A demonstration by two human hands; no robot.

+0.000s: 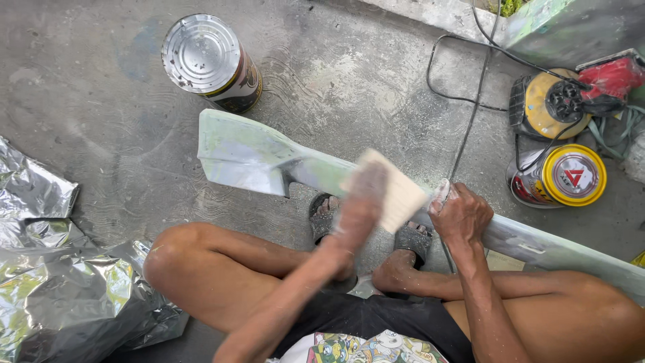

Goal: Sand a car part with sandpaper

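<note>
Squatting over a concrete floor (101, 101), you press a pale sanding block (396, 191) with your blurred left hand (359, 202) onto a long green-grey panel (255, 158), while your right hand's (460, 215) grip is closed on the panel's edge just beside the block.

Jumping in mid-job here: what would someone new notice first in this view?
First, the long pale green panel lying across the person's lap at centre. The blurred left hand presses a pale sanding block to it, and the right hand grips its edge. Then the silver-lidded can at top and crumpled foil sheeting at left.
</note>
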